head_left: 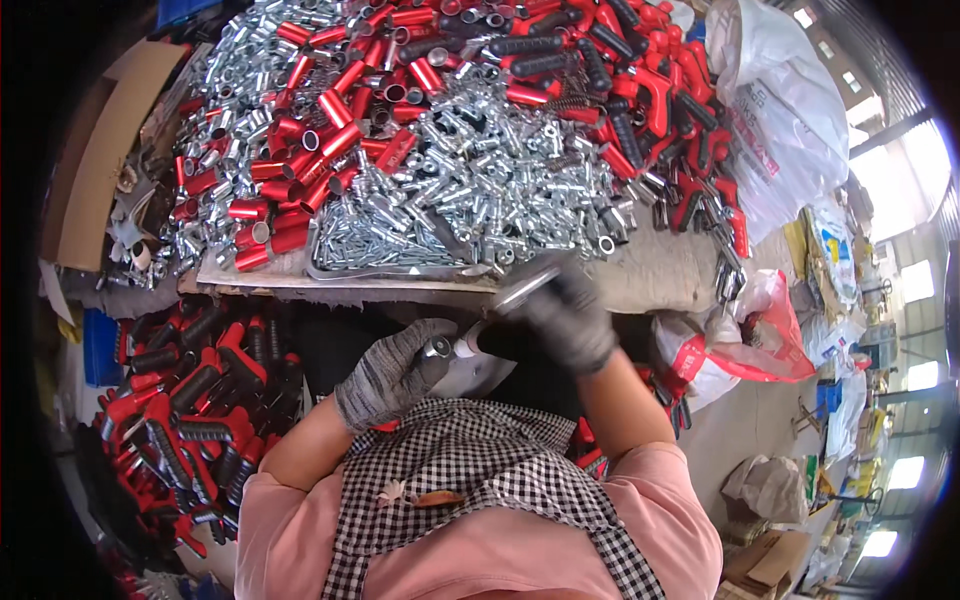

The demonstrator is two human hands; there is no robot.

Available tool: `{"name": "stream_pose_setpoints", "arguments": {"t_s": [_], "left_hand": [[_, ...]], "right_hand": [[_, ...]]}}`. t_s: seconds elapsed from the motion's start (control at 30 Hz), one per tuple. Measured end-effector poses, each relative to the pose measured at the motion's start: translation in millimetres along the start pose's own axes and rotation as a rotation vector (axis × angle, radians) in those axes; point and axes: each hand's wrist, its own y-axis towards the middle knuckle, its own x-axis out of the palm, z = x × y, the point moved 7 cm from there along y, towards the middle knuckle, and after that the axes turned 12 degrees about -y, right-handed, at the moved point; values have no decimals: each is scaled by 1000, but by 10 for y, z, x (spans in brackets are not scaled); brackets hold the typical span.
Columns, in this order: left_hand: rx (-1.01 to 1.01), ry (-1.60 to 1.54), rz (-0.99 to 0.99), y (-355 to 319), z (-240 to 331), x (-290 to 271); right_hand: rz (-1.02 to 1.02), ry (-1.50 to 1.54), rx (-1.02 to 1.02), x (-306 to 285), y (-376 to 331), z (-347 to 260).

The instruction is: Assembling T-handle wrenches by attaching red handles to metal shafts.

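Observation:
My left hand [392, 378], in a grey knit glove, is closed around a small metal cylindrical part [437, 347] whose round end shows beside the thumb. To its right, my right hand [572, 318], gloved too and smeared by motion, is raised just in front of the table edge. A shiny metal bar-like piece [527, 289] shows at its fingers, its kind too blurred to tell. Below and between the hands are a dark shape and a pale metal surface [475, 375], partly hidden. Beyond the hands, a tray [370, 271] of thin metal pins sits at the table's front.
Silver fittings [500, 180], red tubes [335, 110] and red-and-black pistol-grip handles [655, 100] are heaped on the table. More red-and-black handles [190, 430] lie at the lower left. White bags [780, 120] stand at the right, and a cardboard piece [110, 170] at the left.

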Motion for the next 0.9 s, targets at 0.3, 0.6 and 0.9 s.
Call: {"name": "stream_pose_setpoints", "arguments": {"t_s": [0.3, 0.6, 0.9], "left_hand": [[11, -130, -137, 140, 119, 138], [4, -58, -114, 166, 4, 50], [13, 102, -102, 139, -28, 78]], "right_hand": [[-182, -604, -514, 534, -128, -147], [533, -1240, 309, -1748, 319, 301], [421, -662, 304, -2221, 456, 941]]}}
